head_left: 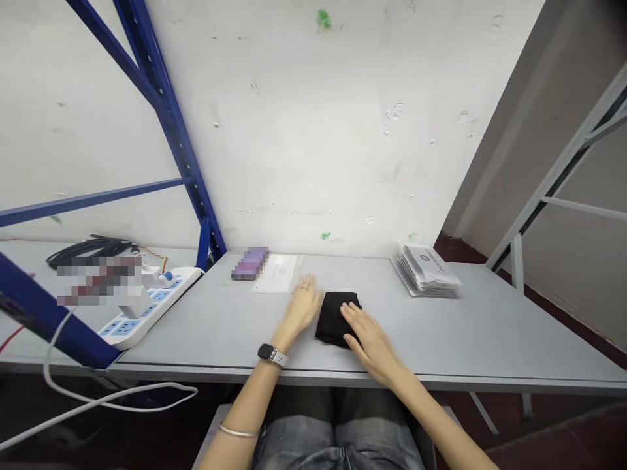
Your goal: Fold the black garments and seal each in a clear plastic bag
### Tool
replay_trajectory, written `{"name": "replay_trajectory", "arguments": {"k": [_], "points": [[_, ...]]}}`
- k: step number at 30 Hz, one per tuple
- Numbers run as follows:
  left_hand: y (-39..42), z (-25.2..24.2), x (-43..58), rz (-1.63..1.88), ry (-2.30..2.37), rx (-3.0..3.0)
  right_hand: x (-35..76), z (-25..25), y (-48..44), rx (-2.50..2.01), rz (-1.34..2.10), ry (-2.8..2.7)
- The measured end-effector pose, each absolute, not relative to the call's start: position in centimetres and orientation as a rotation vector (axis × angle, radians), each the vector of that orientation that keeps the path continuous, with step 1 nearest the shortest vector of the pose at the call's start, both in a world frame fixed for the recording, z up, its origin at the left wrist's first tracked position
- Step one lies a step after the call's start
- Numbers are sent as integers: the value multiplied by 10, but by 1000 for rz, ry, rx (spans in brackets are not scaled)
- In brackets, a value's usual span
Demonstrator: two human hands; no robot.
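Observation:
A folded black cloth lies flat on the grey table in front of me. My right hand rests on the cloth's right side, its fingers stretched out. Just left of the cloth is my left hand, slightly blurred, with fingers extended and nothing held. Its fingertips are close to a white printed packet that lies flat near the wall. What kind of cloth it is, I cannot tell.
A stack of white printed packets sits at the back right. Beside the single packet lies a purple, pixelated object. At left are a white power strip, coiled black cable and a blue metal post. A white wall closes the back.

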State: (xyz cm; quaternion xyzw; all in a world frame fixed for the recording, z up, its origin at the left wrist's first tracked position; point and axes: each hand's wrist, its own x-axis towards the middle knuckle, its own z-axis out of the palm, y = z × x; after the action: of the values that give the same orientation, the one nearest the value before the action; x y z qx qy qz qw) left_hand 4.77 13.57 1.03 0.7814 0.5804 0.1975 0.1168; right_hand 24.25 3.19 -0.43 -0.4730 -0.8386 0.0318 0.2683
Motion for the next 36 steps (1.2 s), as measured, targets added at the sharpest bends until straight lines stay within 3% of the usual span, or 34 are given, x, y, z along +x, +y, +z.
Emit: {"name": "replay_trajectory", "arguments": {"k": [6, 13, 18, 25, 29, 36], "points": [[136, 20, 3, 421, 1816, 2230, 239, 14, 23, -1406, 314, -2312], [91, 36, 1, 392, 1847, 2244, 255, 22, 21, -1488, 175, -2385], [99, 29, 5, 409, 1905, 2225, 260, 10, 38, -1353, 273, -2499], [88, 16, 13, 429, 1764, 2282, 245, -13, 49, -1450, 390, -2247], [71, 7, 35, 551, 1686, 2331, 222, -19, 46, -1471, 383, -2042], [66, -9, 41, 1013, 1431, 2094, 205, -16, 35, -1477, 208, -2308]]}}
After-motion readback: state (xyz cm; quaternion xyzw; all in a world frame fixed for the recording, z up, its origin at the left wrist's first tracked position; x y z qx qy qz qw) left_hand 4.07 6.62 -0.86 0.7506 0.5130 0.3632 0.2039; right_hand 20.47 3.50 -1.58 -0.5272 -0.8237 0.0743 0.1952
